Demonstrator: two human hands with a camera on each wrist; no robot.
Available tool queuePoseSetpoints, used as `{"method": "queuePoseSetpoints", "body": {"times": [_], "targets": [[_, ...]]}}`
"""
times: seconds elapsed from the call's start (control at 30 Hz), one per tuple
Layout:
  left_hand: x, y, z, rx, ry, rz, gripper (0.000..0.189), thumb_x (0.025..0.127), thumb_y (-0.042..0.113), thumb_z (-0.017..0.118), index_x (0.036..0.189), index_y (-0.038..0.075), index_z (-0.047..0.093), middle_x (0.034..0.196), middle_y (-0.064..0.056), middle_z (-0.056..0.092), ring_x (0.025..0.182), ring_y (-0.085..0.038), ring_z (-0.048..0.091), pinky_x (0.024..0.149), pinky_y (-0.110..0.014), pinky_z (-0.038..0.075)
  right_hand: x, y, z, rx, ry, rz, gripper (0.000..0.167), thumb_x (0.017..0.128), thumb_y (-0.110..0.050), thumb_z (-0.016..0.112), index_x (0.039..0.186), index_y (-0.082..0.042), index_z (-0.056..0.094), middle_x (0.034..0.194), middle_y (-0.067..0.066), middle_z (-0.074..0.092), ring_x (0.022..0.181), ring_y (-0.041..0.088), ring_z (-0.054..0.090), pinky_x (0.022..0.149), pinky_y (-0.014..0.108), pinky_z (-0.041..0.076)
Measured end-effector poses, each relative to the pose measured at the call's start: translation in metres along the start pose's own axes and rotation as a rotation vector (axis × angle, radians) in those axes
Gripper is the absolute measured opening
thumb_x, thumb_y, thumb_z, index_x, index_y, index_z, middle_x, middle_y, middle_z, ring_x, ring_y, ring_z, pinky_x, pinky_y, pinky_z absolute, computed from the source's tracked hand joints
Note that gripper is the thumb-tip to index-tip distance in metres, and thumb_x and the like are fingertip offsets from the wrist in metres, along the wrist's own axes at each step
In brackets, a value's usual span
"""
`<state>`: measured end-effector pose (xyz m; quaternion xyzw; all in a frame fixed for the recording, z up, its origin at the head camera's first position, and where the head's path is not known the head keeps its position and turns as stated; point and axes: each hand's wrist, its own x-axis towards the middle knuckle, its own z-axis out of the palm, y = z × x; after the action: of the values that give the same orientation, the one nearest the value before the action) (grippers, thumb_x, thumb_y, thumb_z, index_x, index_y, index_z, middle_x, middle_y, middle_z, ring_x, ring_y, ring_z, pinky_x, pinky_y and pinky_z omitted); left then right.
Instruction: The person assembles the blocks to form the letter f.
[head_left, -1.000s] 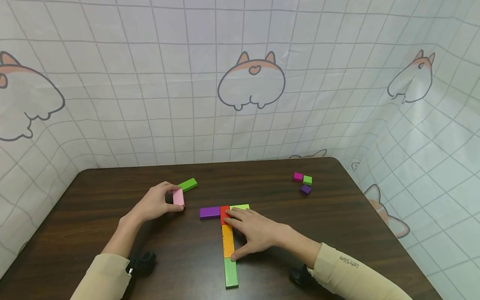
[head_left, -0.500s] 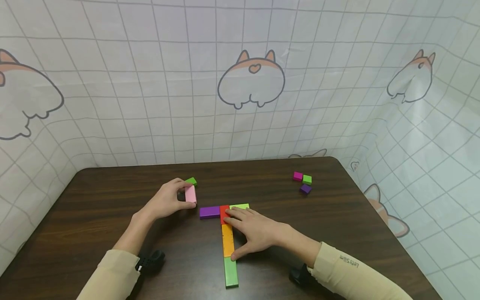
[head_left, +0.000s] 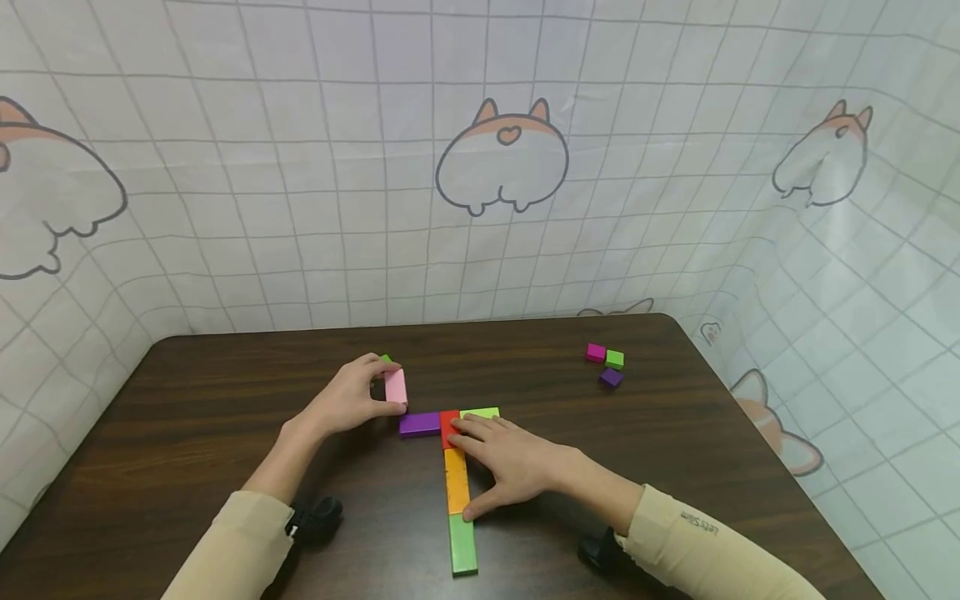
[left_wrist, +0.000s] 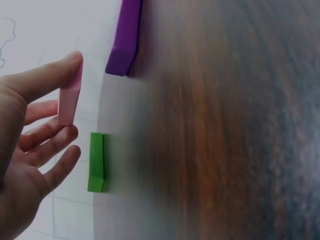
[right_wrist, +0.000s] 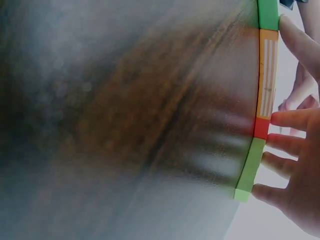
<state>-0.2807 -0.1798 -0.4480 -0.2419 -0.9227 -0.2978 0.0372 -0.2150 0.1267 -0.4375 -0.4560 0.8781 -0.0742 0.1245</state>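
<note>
My left hand [head_left: 348, 402] pinches a pink block [head_left: 395, 388] between thumb and fingers; in the left wrist view it appears above the tabletop. Just beyond this hand lies a green block [left_wrist: 96, 162], mostly hidden in the head view. Close to the pink block is the left end of a purple block [head_left: 420, 425], which meets a red block [head_left: 448, 427]. A lime block [head_left: 483, 412] lies on the red one's other side. An orange block [head_left: 456, 482] and a longer green block [head_left: 462, 546] run in line toward me. My right hand [head_left: 517, 462] rests spread, fingertips touching this row.
Three small cubes, magenta [head_left: 596, 353], green [head_left: 614, 359] and dark purple [head_left: 611, 378], sit near the far right of the dark wooden table [head_left: 690, 433]. A white gridded curtain [head_left: 337, 167] hangs behind the far edge and along the sides.
My left hand has moved right with the pink block, from beside the loose green block to just behind the purple block's left end. The right hand and the row have stayed put.
</note>
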Motion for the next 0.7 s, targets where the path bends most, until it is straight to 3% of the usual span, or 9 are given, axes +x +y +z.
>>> {"method": "queuePoseSetpoints", "body": {"times": [0.13, 0.37, 0.7], "targets": [[0.003, 0.004, 0.002, 0.003, -0.015, 0.002, 0.064, 0.081, 0.029, 0.09, 0.132, 0.0, 0.065, 0.11, -0.008, 0.062, 0.105, -0.029, 0.059, 0.089, -0.047, 0.051, 0.0, 0.001, 0.0, 0.004, 0.0, -0.005, 0.102, 0.087, -0.071, 0.066, 0.162, -0.011, 0.031, 0.169, 0.01, 0.021, 0.155, 0.028, 0.016, 0.12, 0.056, 0.02], [0.008, 0.013, 0.006, -0.014, -0.02, -0.025, 0.065, 0.082, 0.029, 0.089, 0.135, 0.001, 0.063, 0.122, -0.013, 0.061, 0.112, -0.034, 0.059, 0.095, -0.051, 0.051, -0.001, 0.005, 0.001, -0.006, 0.003, -0.008, 0.103, 0.087, -0.074, 0.064, 0.162, -0.012, 0.032, 0.169, 0.009, 0.021, 0.155, 0.026, 0.016, 0.12, 0.057, 0.021], [0.012, 0.02, 0.015, -0.012, -0.014, -0.03, 0.066, 0.082, 0.032, 0.089, 0.134, 0.001, 0.064, 0.122, -0.012, 0.062, 0.112, -0.033, 0.059, 0.095, -0.05, 0.052, -0.003, 0.01, 0.002, -0.009, -0.008, -0.02, 0.103, 0.087, -0.075, 0.063, 0.163, -0.012, 0.03, 0.169, 0.008, 0.02, 0.155, 0.025, 0.015, 0.12, 0.056, 0.02]]}}
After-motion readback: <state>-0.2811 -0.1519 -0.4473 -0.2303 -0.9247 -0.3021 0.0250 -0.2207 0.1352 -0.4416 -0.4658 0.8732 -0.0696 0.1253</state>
